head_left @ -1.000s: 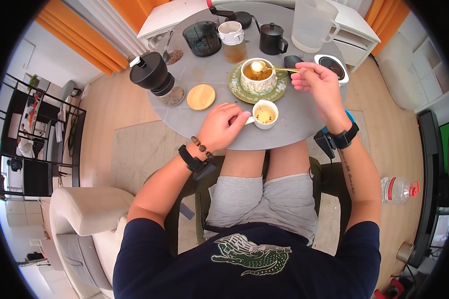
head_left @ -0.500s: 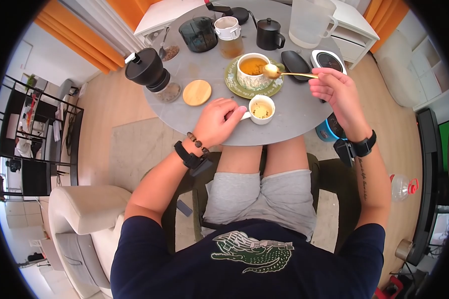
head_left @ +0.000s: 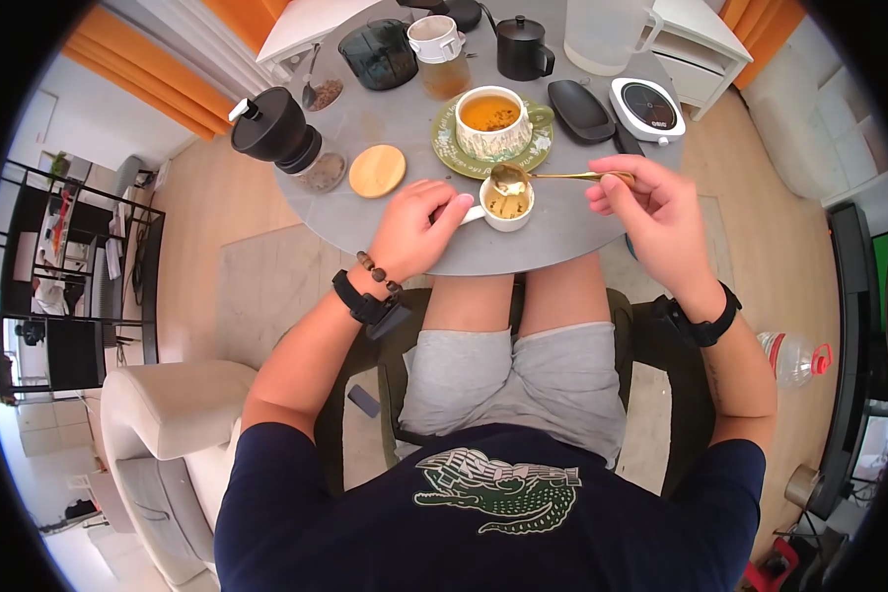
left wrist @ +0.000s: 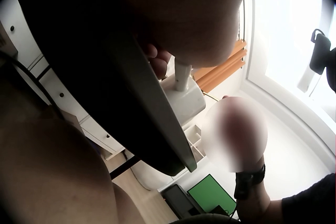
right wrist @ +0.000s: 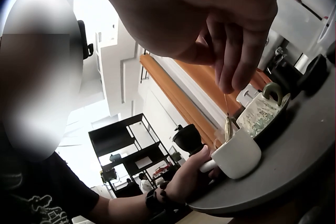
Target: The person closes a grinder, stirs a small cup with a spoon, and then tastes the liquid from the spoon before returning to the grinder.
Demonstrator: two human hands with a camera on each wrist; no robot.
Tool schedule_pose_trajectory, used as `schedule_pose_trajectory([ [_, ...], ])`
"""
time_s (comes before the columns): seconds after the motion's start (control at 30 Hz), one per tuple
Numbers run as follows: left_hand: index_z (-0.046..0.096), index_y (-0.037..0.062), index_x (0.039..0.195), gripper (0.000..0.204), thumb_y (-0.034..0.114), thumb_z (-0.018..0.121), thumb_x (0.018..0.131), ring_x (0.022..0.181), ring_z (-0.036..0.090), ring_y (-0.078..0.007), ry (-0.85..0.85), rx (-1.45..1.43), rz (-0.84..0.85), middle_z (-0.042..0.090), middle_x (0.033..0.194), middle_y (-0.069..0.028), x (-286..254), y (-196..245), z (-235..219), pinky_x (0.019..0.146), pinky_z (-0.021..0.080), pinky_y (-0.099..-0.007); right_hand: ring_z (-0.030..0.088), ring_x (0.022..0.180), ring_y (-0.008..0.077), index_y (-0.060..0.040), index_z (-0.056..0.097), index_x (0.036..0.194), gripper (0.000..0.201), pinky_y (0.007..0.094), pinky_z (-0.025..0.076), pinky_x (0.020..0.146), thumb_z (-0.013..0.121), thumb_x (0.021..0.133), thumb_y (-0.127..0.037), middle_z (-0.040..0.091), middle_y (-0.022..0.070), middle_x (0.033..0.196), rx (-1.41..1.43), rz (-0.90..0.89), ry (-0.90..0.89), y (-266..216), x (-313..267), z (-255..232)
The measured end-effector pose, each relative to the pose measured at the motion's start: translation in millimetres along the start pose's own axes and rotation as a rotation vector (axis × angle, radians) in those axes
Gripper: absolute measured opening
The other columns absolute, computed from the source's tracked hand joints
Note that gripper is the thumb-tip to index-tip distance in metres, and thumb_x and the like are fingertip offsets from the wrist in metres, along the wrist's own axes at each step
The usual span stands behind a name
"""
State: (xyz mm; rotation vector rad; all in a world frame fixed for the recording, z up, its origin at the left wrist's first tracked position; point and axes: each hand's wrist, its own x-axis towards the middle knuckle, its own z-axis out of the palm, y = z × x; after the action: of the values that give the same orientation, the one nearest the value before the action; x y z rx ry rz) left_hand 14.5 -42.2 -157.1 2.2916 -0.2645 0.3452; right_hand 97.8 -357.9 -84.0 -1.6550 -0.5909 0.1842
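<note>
A small white cup [head_left: 508, 219] with pale yellow liquid and dark bits in it stands near the table's front edge. My left hand [head_left: 419, 225] holds its handle, thumb on top; in the left wrist view fingertips [left wrist: 159, 66] show by the handle. My right hand [head_left: 653, 212] pinches the end of a gold spoon [head_left: 567, 177], its bowl right over the small cup's far rim. In the right wrist view the spoon [right wrist: 229, 128] tips down into the cup's mouth. Behind stands a bigger textured cup [head_left: 491, 143] of amber tea, on a green saucer [head_left: 448, 150].
Left on the table are a wooden lid [head_left: 377, 171] and a black hand grinder [head_left: 278, 128]. Toward the back stand a dark container [head_left: 378, 55], a glass jar [head_left: 442, 69], a black pitcher [head_left: 523, 49] and a clear jug [head_left: 602, 35]. A black dish [head_left: 582, 111] and white scale [head_left: 647, 109] lie right.
My right hand has brought the spoon from inside the bigger cup, out past its right side, then toward me over the small cup. My left hand keeps its hold on the small cup's handle.
</note>
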Motion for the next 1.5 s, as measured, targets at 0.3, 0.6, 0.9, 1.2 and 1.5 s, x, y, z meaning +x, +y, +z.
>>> schedule_pose_trajectory([
  [0.3,0.062,-0.003,0.088,0.034,0.023,0.064,0.111,0.079,0.054,-0.0306,-0.006,-0.001,-0.012,0.055,0.079,-0.0136,0.2,-0.9,-0.8,0.075,0.046,-0.0417,0.078,0.08,0.0149,0.0026,0.08,0.12,0.02,0.0299,0.063,0.074,0.068,0.104,-0.001,0.082,0.0117,0.095,-0.367,-0.372,0.0,-9.5,6.4,-0.4],
  [0.6,0.066,-0.0022,0.091,0.031,0.023,0.065,0.11,0.08,0.055,-0.0303,-0.021,0.02,0.003,0.058,0.08,-0.0132,0.7,-2.1,-3.1,0.076,0.047,-0.0426,0.076,0.087,0.014,0.0012,0.076,0.132,0.027,0.0293,0.063,0.083,0.066,0.113,-0.014,0.079,0.0091,0.1,0.188,0.07,0.139,7.0,59.5,-5.9],
  [0.9,0.063,0.0001,0.084,0.035,0.024,0.067,0.109,0.076,0.053,-0.0313,0.024,0.008,0.022,0.056,0.075,-0.0123,0.9,-2.5,0.8,0.072,0.046,-0.0442,0.077,0.096,0.0138,0.004,0.075,0.133,0.027,0.0285,0.064,0.088,0.067,0.113,-0.011,0.08,0.0109,0.109,0.046,-0.113,0.152,44.2,73.9,9.6],
  [1.2,0.059,0.0018,0.077,0.04,0.026,0.07,0.107,0.071,0.052,-0.0323,0.054,-0.017,0.048,0.053,0.069,-0.0119,1.9,-2.6,2.2,0.071,0.045,-0.0453,0.077,0.094,0.0135,0.0049,0.076,0.131,0.026,0.0283,0.063,0.086,0.067,0.112,-0.01,0.08,0.0107,0.106,0.014,-0.107,0.146,42.4,73.0,13.1],
  [1.5,0.066,-0.0013,0.089,0.031,0.022,0.066,0.109,0.077,0.054,-0.0305,-0.004,0.021,0.032,0.058,0.078,-0.0125,0.4,-3.4,-1.1,0.073,0.047,-0.0438,0.077,0.089,0.0147,0.0046,0.074,0.131,0.026,0.0295,0.064,0.083,0.066,0.113,-0.011,0.081,0.0122,0.102,0.074,-0.001,0.093,37.9,71.0,12.9],
])
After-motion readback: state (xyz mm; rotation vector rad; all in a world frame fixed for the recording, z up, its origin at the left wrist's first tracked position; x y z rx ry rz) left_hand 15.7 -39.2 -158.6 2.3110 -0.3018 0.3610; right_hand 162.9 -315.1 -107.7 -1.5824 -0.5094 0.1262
